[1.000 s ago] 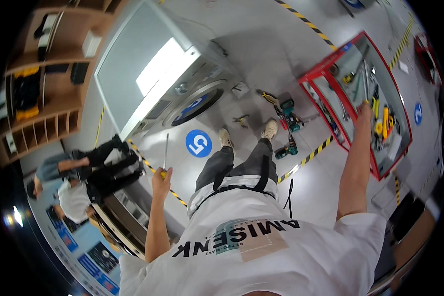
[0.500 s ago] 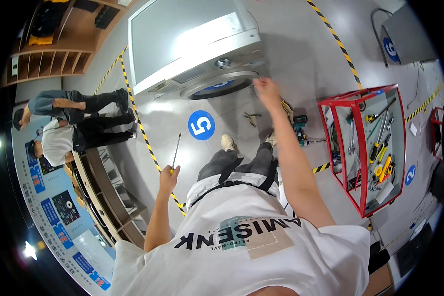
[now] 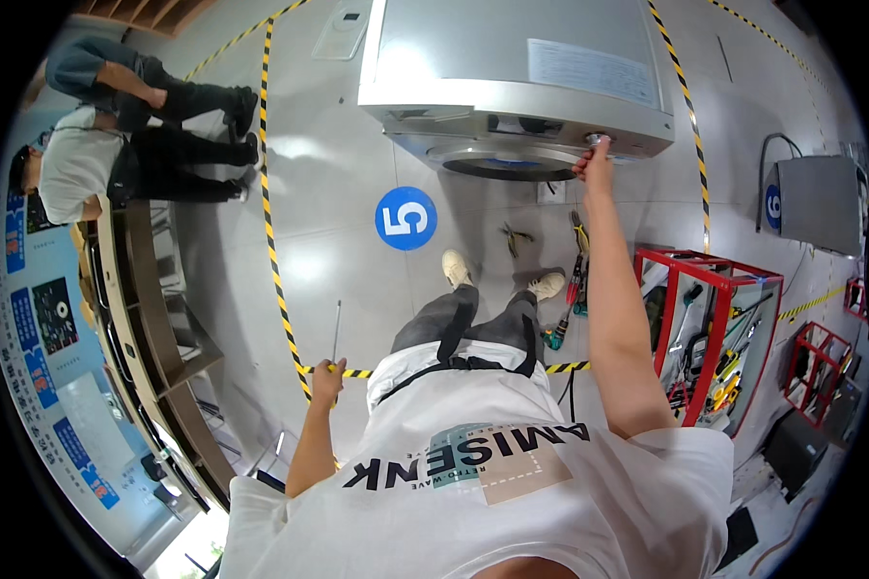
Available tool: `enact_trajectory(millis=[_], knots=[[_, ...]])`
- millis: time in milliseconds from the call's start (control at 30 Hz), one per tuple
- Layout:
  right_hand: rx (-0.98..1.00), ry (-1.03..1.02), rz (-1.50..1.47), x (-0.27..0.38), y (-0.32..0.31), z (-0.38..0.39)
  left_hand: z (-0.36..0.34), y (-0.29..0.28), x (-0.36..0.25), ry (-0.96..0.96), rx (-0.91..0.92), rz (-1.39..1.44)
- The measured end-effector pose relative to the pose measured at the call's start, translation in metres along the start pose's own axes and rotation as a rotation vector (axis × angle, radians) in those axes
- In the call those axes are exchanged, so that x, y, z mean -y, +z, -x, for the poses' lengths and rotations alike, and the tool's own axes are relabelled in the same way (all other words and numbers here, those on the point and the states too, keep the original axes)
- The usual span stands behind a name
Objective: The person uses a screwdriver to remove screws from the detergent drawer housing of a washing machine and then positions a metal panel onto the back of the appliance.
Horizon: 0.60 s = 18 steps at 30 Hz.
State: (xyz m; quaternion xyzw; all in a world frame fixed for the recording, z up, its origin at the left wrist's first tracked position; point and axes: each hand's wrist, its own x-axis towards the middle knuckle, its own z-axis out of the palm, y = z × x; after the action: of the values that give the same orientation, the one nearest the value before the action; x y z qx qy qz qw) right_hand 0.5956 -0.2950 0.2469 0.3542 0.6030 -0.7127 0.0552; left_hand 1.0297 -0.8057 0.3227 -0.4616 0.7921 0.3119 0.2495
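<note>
My right hand point(image 3: 595, 166) is raised to the round silver dial point(image 3: 599, 137) on the front panel of a silver washing machine point(image 3: 492, 53), its fingers closed on the dial. The machine's round door point(image 3: 454, 157) sits just below that panel, to the left of the hand. My left hand point(image 3: 327, 380) is closed on the yellow handle of a long screwdriver point(image 3: 337, 328), held low at my side with the shaft pointing forward.
Pliers point(image 3: 513, 238) and cordless drills point(image 3: 562, 330) lie on the floor near my shoes. A red tool cart point(image 3: 720, 278) stands right, near a grey appliance point(image 3: 816, 193). Striped tape point(image 3: 271, 236) surrounds a blue floor sticker point(image 3: 406, 218). Two people point(image 3: 77, 164) stand left beside wooden furniture point(image 3: 135, 328).
My right hand has left the tool cart and reached forward to the machine's dial. The view has swung right, so the machine appears more central. My left hand still holds the screwdriver.
</note>
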Motion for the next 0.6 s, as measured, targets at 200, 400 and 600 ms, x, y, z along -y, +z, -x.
enact_trajectory(millis=[200,400,600], knots=[[0.075,0.217,-0.563,0.004,0.005,0.000,-0.028,-0.016,0.003,-0.039,-0.003,0.133],[0.129,-0.028,0.064,-0.020,-0.005,0.038,-0.048,-0.007,-0.074,0.192,0.139,0.093],[0.902,0.040,0.542,-0.092,0.027,0.214,-0.019,0.093,-0.250,0.417,0.590,0.394]])
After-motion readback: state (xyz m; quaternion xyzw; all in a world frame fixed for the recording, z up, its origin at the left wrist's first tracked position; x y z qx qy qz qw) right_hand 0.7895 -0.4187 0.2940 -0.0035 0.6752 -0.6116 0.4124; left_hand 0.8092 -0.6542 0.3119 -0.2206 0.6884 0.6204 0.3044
